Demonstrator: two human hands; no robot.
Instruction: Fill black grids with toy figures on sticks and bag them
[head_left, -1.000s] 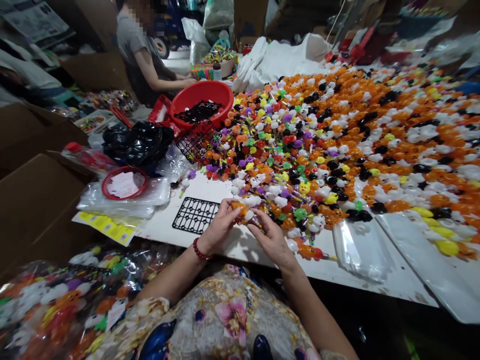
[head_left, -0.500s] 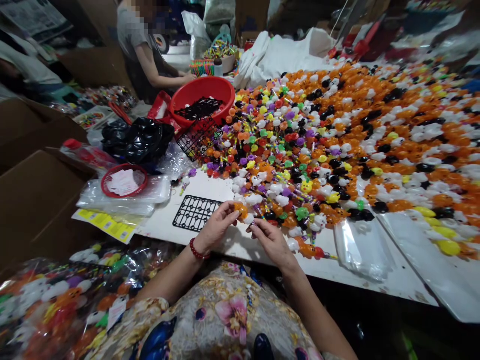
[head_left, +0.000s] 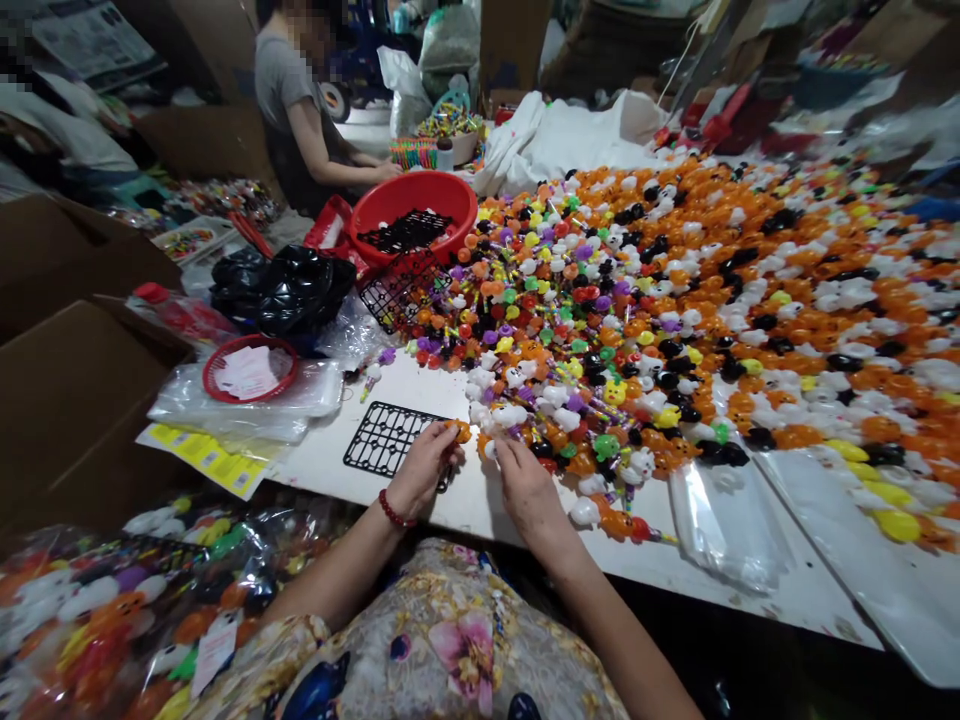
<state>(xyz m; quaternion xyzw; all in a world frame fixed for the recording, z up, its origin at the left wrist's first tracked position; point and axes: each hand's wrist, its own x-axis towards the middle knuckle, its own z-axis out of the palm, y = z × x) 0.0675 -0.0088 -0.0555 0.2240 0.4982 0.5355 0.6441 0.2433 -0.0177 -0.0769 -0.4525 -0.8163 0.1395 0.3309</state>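
My left hand, with a red bead bracelet at the wrist, pinches a small orange plastic figure. It is over the right end of a black plastic grid lying flat on the white table. My right hand is closed at the near edge of the heap, its fingertips on a small white figure with orange beside it. A gap separates the two hands. The heap of coloured plastic figures, several on patterned sticks, spreads beyond them.
Clear plastic bags lie at the right front edge. On the left are a small red basket with paper slips, a black bag and cardboard boxes. Behind stands a red basin holding black grids. Another person works beyond it.
My hands have drawn apart. The left has moved left and slightly down over the grid with the orange figure; the right has stayed near the heap's edge. The view has tilted slightly.
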